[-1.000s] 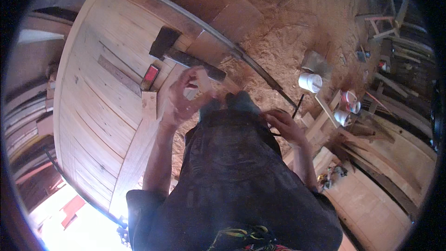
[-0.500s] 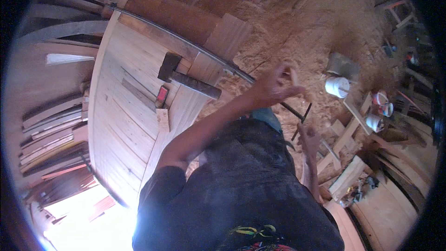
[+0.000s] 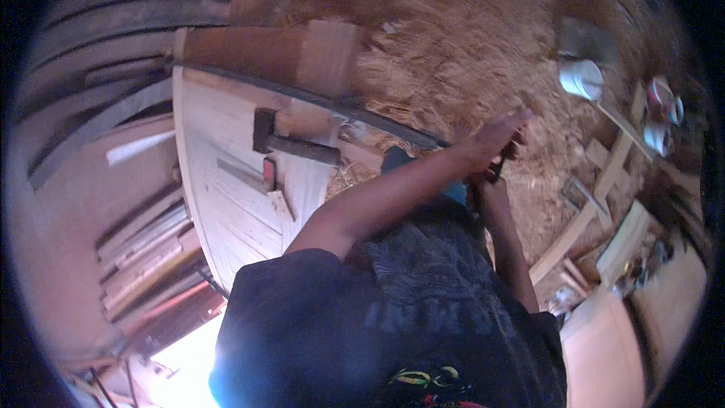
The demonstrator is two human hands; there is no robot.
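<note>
- Your left hand (image 3: 495, 136) is out to the right of the big wooden board (image 3: 226, 204), over the floor. Its fingers are bent in around a small dark thing (image 3: 500, 168). It is too blurry to tell how tight the grip is.
- Your right hand (image 3: 483, 193) is just under it and touches the same dark thing. You cannot tell if it is closed.
- It looks like both hands are working on that small thing together. The next move needs a steady hold with both.
- Sawdust floor (image 3: 453, 45), right of the board, gives soft, open room.
- On the board lies a mallet (image 3: 291, 143), well apart from your hands.
- Far right of the board stands a white cup (image 3: 581, 79). Wood strips lie there too, so keep your elbows in.
</note>
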